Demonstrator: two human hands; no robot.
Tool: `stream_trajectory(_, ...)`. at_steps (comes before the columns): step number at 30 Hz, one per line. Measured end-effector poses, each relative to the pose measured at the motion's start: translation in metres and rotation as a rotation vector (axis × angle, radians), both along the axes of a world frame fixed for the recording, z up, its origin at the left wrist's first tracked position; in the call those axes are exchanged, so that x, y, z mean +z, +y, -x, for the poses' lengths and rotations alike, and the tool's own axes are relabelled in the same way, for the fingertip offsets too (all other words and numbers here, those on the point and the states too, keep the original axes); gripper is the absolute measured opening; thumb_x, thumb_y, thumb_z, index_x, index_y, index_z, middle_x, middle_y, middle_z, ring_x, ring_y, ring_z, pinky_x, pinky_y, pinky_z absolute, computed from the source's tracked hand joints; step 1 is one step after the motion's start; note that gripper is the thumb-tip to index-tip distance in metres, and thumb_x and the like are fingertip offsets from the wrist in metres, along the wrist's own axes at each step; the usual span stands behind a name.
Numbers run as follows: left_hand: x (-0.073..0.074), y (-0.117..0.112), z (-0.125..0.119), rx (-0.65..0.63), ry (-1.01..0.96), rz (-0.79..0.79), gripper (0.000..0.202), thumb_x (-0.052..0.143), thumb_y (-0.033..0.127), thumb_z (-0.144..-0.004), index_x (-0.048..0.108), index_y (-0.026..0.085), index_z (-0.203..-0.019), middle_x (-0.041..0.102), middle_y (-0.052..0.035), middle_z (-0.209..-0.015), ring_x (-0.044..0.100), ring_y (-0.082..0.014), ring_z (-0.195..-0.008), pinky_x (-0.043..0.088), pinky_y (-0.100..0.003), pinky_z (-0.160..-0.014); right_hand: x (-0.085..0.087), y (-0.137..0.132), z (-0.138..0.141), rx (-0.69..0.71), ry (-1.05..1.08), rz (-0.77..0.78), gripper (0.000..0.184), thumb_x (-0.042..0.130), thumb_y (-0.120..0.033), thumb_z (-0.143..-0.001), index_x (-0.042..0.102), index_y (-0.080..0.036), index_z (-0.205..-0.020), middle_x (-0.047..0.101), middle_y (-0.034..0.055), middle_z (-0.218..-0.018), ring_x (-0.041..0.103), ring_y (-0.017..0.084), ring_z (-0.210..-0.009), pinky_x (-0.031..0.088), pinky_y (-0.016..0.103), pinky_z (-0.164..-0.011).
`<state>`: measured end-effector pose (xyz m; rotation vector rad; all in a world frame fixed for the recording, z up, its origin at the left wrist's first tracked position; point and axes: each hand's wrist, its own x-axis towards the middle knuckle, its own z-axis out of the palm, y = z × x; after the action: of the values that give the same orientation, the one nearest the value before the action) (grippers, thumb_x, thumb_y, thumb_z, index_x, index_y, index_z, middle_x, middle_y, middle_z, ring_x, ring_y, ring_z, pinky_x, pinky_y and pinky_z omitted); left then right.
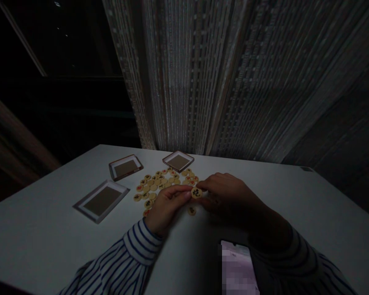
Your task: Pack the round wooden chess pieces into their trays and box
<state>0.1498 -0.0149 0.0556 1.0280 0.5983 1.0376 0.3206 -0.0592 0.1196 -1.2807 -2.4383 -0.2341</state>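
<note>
Holding: the left hand (167, 207) and the right hand (226, 194) met low over the white surface (49, 237), both closed on one Chinese chess piece (197, 192).
Left hand: its fingers were curled in, with the thumb tip pressed to the piece's left edge. The wrist came out of a striped sleeve (135, 250).
Right hand: its fingers were bent down and drawn together, their tips against the piece's right edge. The thumb was hidden under the hand.
Chinese chess piece: it was a pale round disc with a black character on the face turned up, pinched between the two hands just this side of the heap (160, 182).
Heap: pale discs lay spread flat, some marked black and some red, just beyond the left hand.
Loose piece (191, 210): a single disc lay on the surface right beneath the held one.
Trays: three shallow rectangular ones had brown floors. The near tray (102, 200) lay left of the heap, the middle tray (126, 167) beyond it, and the far tray (178, 160) at the heap's far edge.
Phone (238, 266): it lay by the near edge beside the right forearm, its screen lit but blurred.
Curtain (233, 82): it hung behind the surface.
</note>
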Motion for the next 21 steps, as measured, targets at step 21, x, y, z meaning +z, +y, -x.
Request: stream_trajectory(21,0.016,-0.003,-0.054,0.003,-0.084,0.046,0.019,0.073,0.026,-0.061,0.070,0.016,-0.076,0.068,-0.0006,-0.073,0.059,-0.0082,-0.066,0.046,-0.020,-0.069,0.018,-0.005,-0.030,-0.176,-0.052,0.035,0.025,0.053,-0.031,-0.079,0.061,-0.017,-0.099,0.065,0.0061,-0.089,0.057,0.018,-0.082,0.039,0.030,-0.070)
